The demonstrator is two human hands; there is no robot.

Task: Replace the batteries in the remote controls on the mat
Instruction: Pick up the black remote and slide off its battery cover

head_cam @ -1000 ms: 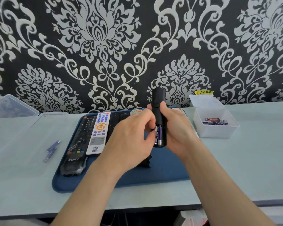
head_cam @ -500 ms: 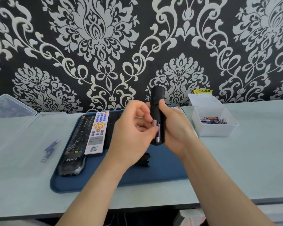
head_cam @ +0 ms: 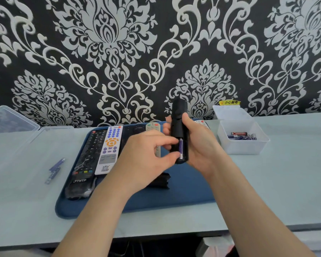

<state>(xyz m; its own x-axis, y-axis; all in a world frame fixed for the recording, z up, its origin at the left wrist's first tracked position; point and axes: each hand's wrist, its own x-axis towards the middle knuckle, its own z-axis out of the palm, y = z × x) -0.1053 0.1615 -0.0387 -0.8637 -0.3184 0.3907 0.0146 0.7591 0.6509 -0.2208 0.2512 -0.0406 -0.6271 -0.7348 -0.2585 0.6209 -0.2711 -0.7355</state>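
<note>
My right hand (head_cam: 202,145) grips a black remote (head_cam: 178,119) upright over the blue mat (head_cam: 183,191), its open battery compartment facing me. One purple battery (head_cam: 181,148) lies in the right slot; the left slot looks dark. My left hand (head_cam: 146,158) pinches that battery, index finger at its top end and thumb at its bottom end. A black cover piece (head_cam: 161,180) lies on the mat below my hands. A white remote (head_cam: 110,149) and a long black remote (head_cam: 89,154) lie side by side on the mat's left part.
A white box (head_cam: 243,147) at the right holds several batteries (head_cam: 242,136). Two purple batteries (head_cam: 55,170) lie on the table left of the mat. A clear box (head_cam: 7,119) stands far left. More remotes (head_cam: 153,126) peek out behind my hands.
Two batteries showed in the compartment a second ago; now only one shows. My left hand pulled back briefly, then returned with finger and thumb on the remaining battery.
</note>
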